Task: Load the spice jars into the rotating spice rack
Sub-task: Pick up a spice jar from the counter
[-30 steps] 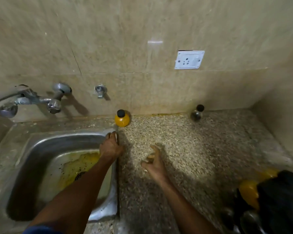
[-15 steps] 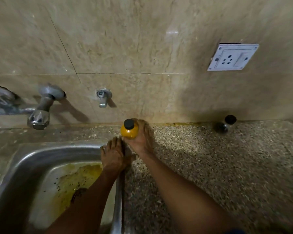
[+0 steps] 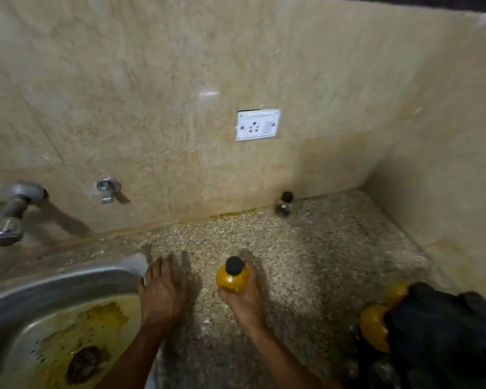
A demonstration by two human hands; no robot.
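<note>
Head view: right hand (image 3: pixel 243 300) is gripping the yellow spice jar (image 3: pixel 232 279) with black cap, fingers wrapped around it, over the speckled counter (image 3: pixel 320 262). Left hand (image 3: pixel 159 293) is resting flat, fingers relaxed, at the sink (image 3: pixel 54 282) edge. Another jar (image 3: pixel 284 203) is standing against the wall; the rack (image 3: pixel 432 332) is sitting at lower right, holding yellow jars.

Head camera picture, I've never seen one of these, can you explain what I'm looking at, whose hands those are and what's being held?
No machine here: a person wears a camera on the head, looking down at their own two hands. The right hand grips a yellow spice jar with a black cap above a speckled stone counter. The left hand lies flat at the steel sink's rim. Another small jar stands by the wall. At lower right, a dark rack already holds yellow jars.
</note>
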